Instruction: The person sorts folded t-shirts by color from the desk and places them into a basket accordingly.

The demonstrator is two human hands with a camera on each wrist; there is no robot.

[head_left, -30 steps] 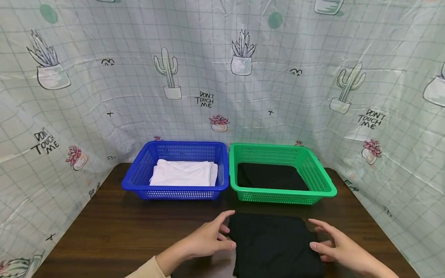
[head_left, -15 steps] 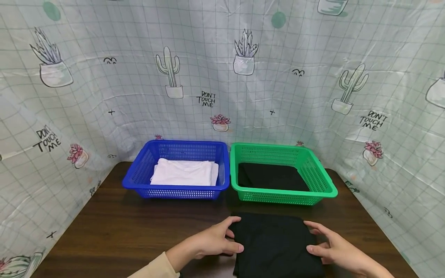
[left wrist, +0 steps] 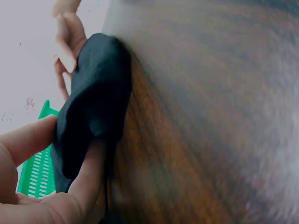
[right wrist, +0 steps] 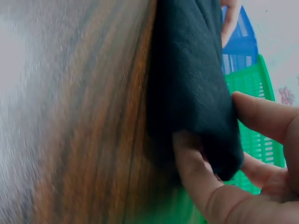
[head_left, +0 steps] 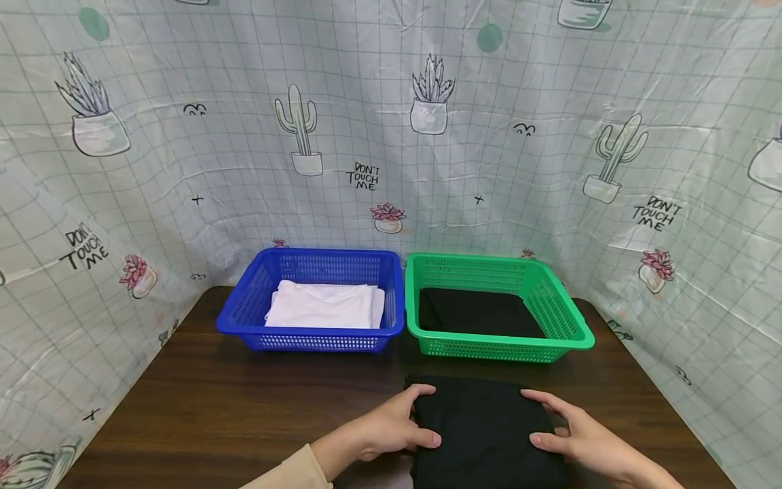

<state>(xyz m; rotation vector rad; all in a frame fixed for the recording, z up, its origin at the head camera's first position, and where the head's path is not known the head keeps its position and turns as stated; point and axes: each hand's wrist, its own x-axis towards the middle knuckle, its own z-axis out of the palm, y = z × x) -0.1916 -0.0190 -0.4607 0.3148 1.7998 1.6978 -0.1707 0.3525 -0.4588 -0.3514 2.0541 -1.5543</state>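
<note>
A folded black garment (head_left: 482, 431) lies at the front of the dark wooden table (head_left: 232, 407). At its left edge my left hand (head_left: 396, 422) grips it, thumb on top. My right hand (head_left: 580, 435) grips the opposite edge in the same way. In the left wrist view, a finger tucks into the rounded fold of the garment (left wrist: 100, 79), while the thumb presses its upper side. The right wrist view likewise has a finger inside the end of the garment (right wrist: 196, 79). Part of the garment runs out of the bottom of the head view.
Behind the garment stands a green plastic basket (head_left: 501, 341) with folded black cloth (head_left: 479, 312) inside. Left of it, touching or nearly so, is a blue basket (head_left: 305, 331) holding folded white clothing (head_left: 324, 305). A printed curtain (head_left: 342, 224) hangs around the table's back and sides.
Both hands have moved inward over the garment's edges, from fingers loosely beside it to gripping it. The garment lies almost where it was, and the baskets are unmoved.
</note>
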